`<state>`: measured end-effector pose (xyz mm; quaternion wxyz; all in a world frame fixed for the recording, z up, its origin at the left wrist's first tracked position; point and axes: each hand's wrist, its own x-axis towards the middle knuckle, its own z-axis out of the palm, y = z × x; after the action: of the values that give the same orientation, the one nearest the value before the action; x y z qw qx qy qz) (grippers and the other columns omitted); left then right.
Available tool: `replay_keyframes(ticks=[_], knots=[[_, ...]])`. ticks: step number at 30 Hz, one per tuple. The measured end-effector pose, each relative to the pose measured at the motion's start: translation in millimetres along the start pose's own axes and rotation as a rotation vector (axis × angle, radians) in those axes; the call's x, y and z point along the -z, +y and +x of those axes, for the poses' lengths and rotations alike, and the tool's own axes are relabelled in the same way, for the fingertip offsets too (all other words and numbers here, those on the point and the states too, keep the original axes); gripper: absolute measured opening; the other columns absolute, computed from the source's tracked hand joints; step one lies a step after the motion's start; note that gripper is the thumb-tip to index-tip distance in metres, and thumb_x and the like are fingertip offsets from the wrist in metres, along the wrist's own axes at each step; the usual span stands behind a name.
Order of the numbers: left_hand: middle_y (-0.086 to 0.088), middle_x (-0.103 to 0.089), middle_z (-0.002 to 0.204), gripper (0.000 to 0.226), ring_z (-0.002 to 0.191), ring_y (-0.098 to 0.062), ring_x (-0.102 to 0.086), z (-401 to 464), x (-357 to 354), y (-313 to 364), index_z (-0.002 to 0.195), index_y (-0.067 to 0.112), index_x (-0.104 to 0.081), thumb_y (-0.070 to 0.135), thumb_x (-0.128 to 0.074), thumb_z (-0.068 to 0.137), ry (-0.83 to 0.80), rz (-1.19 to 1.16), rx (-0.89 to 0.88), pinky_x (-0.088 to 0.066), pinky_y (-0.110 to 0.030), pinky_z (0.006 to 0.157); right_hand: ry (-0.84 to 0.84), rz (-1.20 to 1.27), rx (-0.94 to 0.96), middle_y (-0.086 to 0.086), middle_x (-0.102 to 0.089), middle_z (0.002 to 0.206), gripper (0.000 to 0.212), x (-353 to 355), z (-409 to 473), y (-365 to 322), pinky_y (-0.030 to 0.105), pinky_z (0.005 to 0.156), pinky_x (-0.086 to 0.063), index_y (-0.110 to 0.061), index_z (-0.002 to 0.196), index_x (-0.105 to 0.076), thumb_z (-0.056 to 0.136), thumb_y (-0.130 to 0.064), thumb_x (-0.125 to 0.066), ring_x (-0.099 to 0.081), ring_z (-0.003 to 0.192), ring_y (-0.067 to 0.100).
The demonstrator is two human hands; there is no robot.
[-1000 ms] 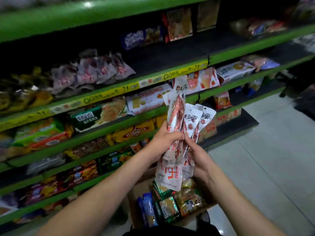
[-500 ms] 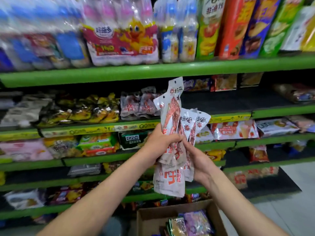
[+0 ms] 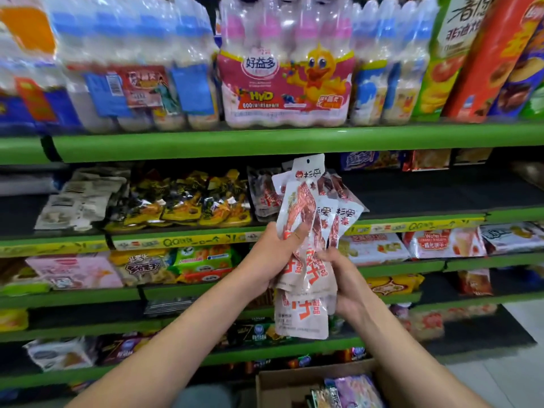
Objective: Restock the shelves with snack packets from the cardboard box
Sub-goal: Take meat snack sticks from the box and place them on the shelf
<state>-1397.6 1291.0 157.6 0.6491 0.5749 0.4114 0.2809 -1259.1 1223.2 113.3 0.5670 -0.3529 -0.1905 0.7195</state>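
A bunch of long white snack packets (image 3: 306, 219) with red print stands upright between my two hands, in front of the green shelves. My left hand (image 3: 273, 254) grips the bunch from the left, thumb across the front. My right hand (image 3: 343, 278) holds the lower right side of the bunch. Matching packets (image 3: 265, 195) lie on the second shelf just behind the bunch. The cardboard box (image 3: 282, 384) sits below at the bottom edge, with purple and green packets (image 3: 350, 391) inside.
Green shelves (image 3: 265, 141) fill the view. Bottle multipacks (image 3: 282, 69) and tall snack tubes (image 3: 482, 54) stand on top. Black-and-yellow packets (image 3: 188, 201) lie left of the matching packets; a dark bare stretch (image 3: 426, 189) lies to their right. Tiled floor (image 3: 500, 378) shows at lower right.
The view has tilted upward, from the lower shelves and box to the upper shelves. Both hands have kept hold of the packet bunch and raised it toward the second shelf.
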Motion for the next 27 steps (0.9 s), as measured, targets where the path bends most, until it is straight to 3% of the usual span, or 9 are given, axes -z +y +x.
replay_keyframes(ticks=[4, 6, 8, 10, 14, 19, 27], knots=[[-0.001, -0.074, 0.112, 0.035, 0.099, -0.021, -0.072, -2.4, 1.7, 8.7, 0.125, 0.022, -0.057, 0.041, -0.060, 0.095, -0.102, -0.151, 0.035, -0.060, -0.038, 0.079, -0.005, 0.008, -0.002, 0.022, -0.073, 0.103, 0.038, 5.0, 0.9, -10.8, 0.051, 0.086, -0.057, -0.002, 0.099, -0.077, 0.063, -0.007, -0.066, -0.072, 0.087, 0.036], [-0.006, -0.074, 0.114, 0.030, 0.102, -0.024, -0.072, -4.1, 1.2, 11.1, 0.125, 0.016, -0.060, 0.028, -0.060, 0.097, -0.146, -0.235, 0.024, -0.059, -0.039, 0.079, -0.018, -0.024, -0.003, 0.022, -0.071, 0.107, 0.052, 10.1, -0.5, -18.6, 0.053, 0.090, -0.054, -0.002, 0.108, -0.073, 0.055, -0.005, -0.074, -0.070, 0.091, 0.037], [-0.011, -0.072, 0.116, 0.031, 0.105, -0.028, -0.070, -6.6, -1.5, 12.0, 0.124, 0.010, -0.062, 0.020, -0.063, 0.095, -0.144, -0.294, 0.013, -0.058, -0.043, 0.085, -0.013, -0.092, -0.027, 0.023, -0.067, 0.114, 0.071, 17.9, -2.5, -27.5, 0.059, 0.103, -0.044, -0.002, 0.116, -0.067, 0.046, -0.004, -0.081, -0.066, 0.097, 0.039], [-0.014, -0.073, 0.114, 0.031, 0.104, -0.030, -0.070, -7.7, -5.9, 13.0, 0.121, 0.007, -0.065, 0.017, -0.067, 0.092, -0.107, -0.294, 0.002, -0.058, -0.044, 0.087, -0.038, -0.147, -0.050, 0.023, -0.067, 0.116, 0.068, 22.9, -7.1, -35.5, 0.060, 0.108, -0.039, -0.003, 0.112, -0.071, 0.045, -0.005, -0.084, -0.065, 0.101, 0.039], [-0.014, -0.074, 0.109, 0.027, 0.099, -0.033, -0.072, -8.2, -16.3, 18.5, 0.114, 0.008, -0.069, 0.018, -0.071, 0.089, -0.039, -0.282, -0.035, -0.060, -0.045, 0.082, -0.087, -0.151, -0.079, 0.023, -0.067, 0.118, 0.063, 32.5, -12.0, -49.2, 0.054, 0.096, -0.049, -0.004, 0.113, -0.070, 0.053, -0.008, -0.088, -0.067, 0.102, 0.038], [-0.012, -0.075, 0.109, 0.029, 0.099, -0.031, -0.072, -7.1, -30.5, 20.3, 0.120, 0.010, -0.066, 0.019, -0.067, 0.093, -0.008, -0.234, -0.070, -0.060, -0.044, 0.082, -0.080, -0.106, -0.023, 0.017, -0.073, 0.111, 0.062, 25.2, -12.0, -58.5, 0.047, 0.083, -0.058, -0.010, 0.107, -0.077, 0.053, -0.034, -0.096, -0.072, 0.098, 0.033], [-0.009, -0.076, 0.104, 0.026, 0.093, -0.030, -0.074, -7.5, -28.5, 20.7, 0.114, 0.018, -0.068, 0.018, -0.072, 0.088, -0.028, -0.061, -0.061, -0.058, -0.051, 0.087, -0.069, -0.132, -0.021, 0.018, -0.073, 0.111, 0.062, 26.8, -10.5, -58.5, 0.045, 0.080, -0.058, -0.010, 0.108, -0.077, 0.056, -0.040, -0.094, -0.072, 0.098, 0.034]])
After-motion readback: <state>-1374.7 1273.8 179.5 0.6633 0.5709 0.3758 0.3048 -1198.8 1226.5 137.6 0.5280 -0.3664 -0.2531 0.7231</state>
